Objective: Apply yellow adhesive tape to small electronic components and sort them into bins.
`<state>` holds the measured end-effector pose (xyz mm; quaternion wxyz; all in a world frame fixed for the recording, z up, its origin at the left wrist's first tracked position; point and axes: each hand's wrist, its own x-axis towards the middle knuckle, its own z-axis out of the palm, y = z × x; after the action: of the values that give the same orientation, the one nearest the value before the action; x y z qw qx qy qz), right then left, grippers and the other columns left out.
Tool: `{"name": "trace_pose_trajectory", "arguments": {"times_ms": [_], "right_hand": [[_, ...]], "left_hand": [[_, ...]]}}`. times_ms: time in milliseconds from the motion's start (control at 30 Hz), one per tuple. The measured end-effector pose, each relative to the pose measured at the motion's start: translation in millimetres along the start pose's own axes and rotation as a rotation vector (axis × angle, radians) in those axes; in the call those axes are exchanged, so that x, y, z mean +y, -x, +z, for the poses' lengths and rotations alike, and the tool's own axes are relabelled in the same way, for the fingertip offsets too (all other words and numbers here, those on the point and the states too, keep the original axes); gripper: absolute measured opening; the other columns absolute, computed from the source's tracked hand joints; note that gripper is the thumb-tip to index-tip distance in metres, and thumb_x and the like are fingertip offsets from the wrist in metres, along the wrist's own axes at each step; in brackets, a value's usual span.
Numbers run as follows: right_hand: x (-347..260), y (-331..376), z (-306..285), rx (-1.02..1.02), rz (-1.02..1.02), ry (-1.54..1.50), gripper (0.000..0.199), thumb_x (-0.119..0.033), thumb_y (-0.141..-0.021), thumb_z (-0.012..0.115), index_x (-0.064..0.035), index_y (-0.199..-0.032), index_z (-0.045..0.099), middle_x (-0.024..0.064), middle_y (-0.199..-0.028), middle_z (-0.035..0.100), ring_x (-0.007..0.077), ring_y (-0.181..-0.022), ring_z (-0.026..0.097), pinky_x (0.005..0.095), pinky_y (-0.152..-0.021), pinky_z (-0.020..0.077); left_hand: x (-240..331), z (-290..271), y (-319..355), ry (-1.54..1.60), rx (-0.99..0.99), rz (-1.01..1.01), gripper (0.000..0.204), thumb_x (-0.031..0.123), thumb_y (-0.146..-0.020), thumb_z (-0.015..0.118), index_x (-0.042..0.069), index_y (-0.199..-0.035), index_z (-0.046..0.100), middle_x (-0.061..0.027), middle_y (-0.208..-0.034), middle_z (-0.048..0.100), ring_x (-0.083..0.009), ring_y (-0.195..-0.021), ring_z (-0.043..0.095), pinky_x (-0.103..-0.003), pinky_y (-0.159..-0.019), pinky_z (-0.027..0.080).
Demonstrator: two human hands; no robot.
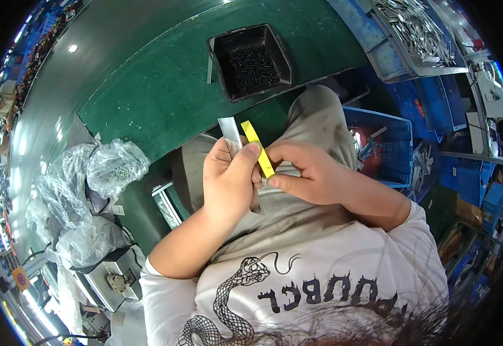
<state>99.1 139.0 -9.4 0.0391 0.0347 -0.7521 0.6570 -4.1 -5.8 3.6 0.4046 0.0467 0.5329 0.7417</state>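
Observation:
In front of my lap my left hand [228,176] is closed around a flat silver metal strip [230,131]. The strip's upper end rises above the fingers and its lower end shows beneath them. My right hand [309,170] pinches a narrow bright yellow strip [266,160] between thumb and fingers near its lower part. The yellow strip tilts beside the metal one, and my left thumb tip reaches its edge. Whether the two strips touch behind the thumb I cannot tell.
A black bin [251,66] of small dark parts sits on the green table [165,86]. Clear plastic bags [116,164] lie at left, near a beige machine [110,279]. A blue crate [398,144] stands at right; a tray of metal strips [418,34] is at upper right.

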Motion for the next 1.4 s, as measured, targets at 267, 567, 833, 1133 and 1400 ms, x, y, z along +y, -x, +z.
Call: {"name": "trace_pose_trajectory", "arguments": {"times_ms": [267,567,833,1133,1400], "right_hand": [[-7,2,-1,0.323,-0.316,0.533,0.024,-0.002,-0.077,0.071,-0.0021,-0.1,0.065,0.0099,-0.095,0.067,0.0241,-0.08,0.065,0.0333,-0.075,0.0513],[-12,0,4,0.298,-0.505,1.026,0.025,-0.006,-0.072,0.075,-0.0042,-0.095,0.065,0.0048,-0.095,0.068,0.0182,-0.077,0.065,0.0324,-0.072,0.0513],[-9,0,6,0.234,-0.531,1.151,0.025,-0.007,-0.069,0.074,-0.0003,-0.09,0.064,0.0093,-0.097,0.065,0.0196,-0.078,0.062,0.0318,-0.069,0.0498],[-3,-9,-4,0.093,-0.574,1.248,0.022,-0.009,-0.066,0.072,-0.0023,-0.084,0.061,0.0065,-0.084,0.058,0.0184,-0.072,0.057,0.0307,-0.064,0.047],[4,-19,-10,0.069,-0.598,1.252,0.026,-0.011,-0.061,0.072,-0.0038,-0.082,0.057,0.0051,-0.079,0.054,0.0174,-0.064,0.055,0.03,-0.062,0.0442]], "left_hand": [[0,1,1,-0.031,0.048,0.073,0.013,0.011,-0.095,0.057,0.003,-0.087,0.052,-0.0047,-0.06,0.057,-0.0085,-0.045,0.048,-0.022,-0.041,0.037],[4,5,2,-0.015,0.055,0.049,0.006,0.004,-0.094,0.057,-0.001,-0.092,0.054,-0.0052,-0.069,0.06,-0.0096,-0.052,0.052,-0.023,-0.05,0.042],[-6,0,-4,-0.017,0.048,0.134,0.007,0.005,-0.093,0.059,0.0,-0.09,0.055,-0.0045,-0.069,0.06,-0.0083,-0.053,0.053,-0.023,-0.049,0.042],[-10,-2,-8,-0.01,0.045,0.124,0.006,0.005,-0.092,0.06,0.001,-0.089,0.055,-0.004,-0.066,0.059,-0.0084,-0.052,0.052,-0.023,-0.048,0.042],[-16,-2,-12,-0.026,0.064,0.121,0.007,0.004,-0.091,0.059,0.002,-0.087,0.054,-0.0032,-0.063,0.058,-0.0082,-0.052,0.052,-0.023,-0.048,0.042]]}}
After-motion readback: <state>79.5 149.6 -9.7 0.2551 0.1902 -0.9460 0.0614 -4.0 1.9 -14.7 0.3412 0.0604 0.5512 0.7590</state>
